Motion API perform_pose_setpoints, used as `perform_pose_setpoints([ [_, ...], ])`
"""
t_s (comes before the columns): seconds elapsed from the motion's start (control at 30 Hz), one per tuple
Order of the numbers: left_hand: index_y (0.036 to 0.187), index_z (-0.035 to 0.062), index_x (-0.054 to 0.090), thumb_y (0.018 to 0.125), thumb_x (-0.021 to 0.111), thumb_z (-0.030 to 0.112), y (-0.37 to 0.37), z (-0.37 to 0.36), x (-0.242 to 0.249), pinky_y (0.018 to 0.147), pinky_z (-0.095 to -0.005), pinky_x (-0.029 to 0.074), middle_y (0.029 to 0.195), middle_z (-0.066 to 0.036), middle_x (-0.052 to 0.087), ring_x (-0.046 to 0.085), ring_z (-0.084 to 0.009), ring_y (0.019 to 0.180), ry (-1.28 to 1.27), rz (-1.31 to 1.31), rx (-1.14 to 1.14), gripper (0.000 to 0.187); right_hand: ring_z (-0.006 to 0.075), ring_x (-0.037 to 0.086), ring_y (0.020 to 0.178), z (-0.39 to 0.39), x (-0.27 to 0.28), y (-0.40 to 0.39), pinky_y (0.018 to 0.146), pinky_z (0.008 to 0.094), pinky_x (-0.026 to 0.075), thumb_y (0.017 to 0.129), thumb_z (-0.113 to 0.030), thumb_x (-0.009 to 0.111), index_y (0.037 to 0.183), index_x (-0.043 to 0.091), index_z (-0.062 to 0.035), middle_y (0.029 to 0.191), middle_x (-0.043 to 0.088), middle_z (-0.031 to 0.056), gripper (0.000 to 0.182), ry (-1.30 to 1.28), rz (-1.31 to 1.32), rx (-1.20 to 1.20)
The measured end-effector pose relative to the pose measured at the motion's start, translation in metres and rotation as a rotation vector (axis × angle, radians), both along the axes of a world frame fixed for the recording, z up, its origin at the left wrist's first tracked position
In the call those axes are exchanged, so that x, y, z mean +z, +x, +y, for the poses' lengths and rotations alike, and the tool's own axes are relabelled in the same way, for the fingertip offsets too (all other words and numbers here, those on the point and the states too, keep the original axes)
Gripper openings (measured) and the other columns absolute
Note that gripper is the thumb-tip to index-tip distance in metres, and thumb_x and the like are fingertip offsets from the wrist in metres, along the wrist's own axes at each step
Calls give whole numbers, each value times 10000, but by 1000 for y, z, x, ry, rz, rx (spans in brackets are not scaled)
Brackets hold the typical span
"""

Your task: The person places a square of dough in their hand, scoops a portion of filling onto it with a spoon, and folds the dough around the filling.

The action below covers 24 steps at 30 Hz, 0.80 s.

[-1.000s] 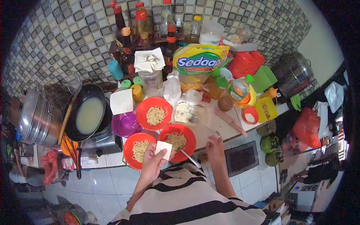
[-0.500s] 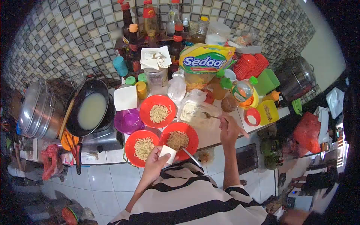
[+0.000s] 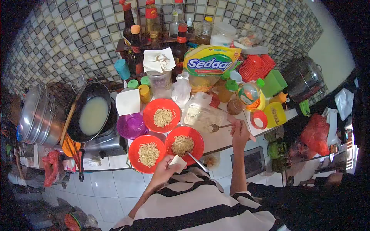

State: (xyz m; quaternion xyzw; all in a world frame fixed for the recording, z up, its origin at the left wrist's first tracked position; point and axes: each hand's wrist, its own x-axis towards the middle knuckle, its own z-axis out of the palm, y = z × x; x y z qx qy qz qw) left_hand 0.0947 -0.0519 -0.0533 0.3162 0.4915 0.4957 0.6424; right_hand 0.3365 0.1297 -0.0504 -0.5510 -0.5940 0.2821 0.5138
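Note:
My left hand [image 3: 163, 173] is closed on a small piece of folded cream paper [image 3: 177, 164] at the near rim of a red bowl. In my right hand [image 3: 239, 133] is a spoon [image 3: 223, 126], its bowl end over the near right side of a clear plastic container [image 3: 198, 117] with pale contents. Noodles [image 3: 182, 145] fill the right red bowl [image 3: 198, 138], where a metal utensil handle [image 3: 198, 161] leans over the edge. Two more red bowls of noodles, the left one [image 3: 133, 156] and the back one [image 3: 150, 107], stand beside it.
On the left, a black wok [image 3: 73, 127] with cloudy liquid sits on the stove near a large steamer pot [image 3: 40, 115]. Behind are a purple bowl [image 3: 131, 125], a yellow Sedaap bag [image 3: 210, 63] and several bottles. A yellow tray [image 3: 280, 111] stands right.
My right hand has moved slightly right and down, with the spoon lower and flatter. My left hand has shifted right and down with the paper. A dark shape now covers the lower right.

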Motion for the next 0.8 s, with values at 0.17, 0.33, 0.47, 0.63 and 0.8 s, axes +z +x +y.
perform_pose_setpoints([
  [0.17,1022,-8,453,820,529,46,0,-1,-1,765,-266,444,941,-115,591,580,-154,863,-26,-2,-25,222,71,427,433,1,-6,-4,385,196,334,912,-243,415,830,517,-5,582,470,30,272,-127,254,-106],
  [0.33,1022,-6,451,826,520,44,1,0,3,765,-269,444,942,-113,591,581,-157,864,-35,-10,-19,214,86,436,431,6,-20,0,397,209,346,907,-252,421,833,516,-20,585,482,40,261,-215,447,-105],
  [0.47,1026,-9,446,835,503,40,2,-2,-2,764,-274,448,950,-118,584,585,-172,870,-10,-28,-23,205,91,441,447,9,-35,2,414,213,354,904,-249,427,843,516,-26,595,494,44,248,-223,547,-98],
  [0.63,1028,-12,442,866,460,64,1,-3,6,756,-278,456,949,-119,576,588,-187,876,-8,-76,7,179,94,450,476,8,-26,-1,432,209,361,902,-232,427,859,512,-16,612,512,47,236,-152,708,-111],
  [0.8,1032,0,441,898,434,134,-1,-4,9,734,-281,469,953,-113,573,589,-189,878,-51,-183,19,190,90,446,425,3,-10,-3,391,218,364,925,-237,369,878,510,16,583,505,61,293,-71,380,-132],
])
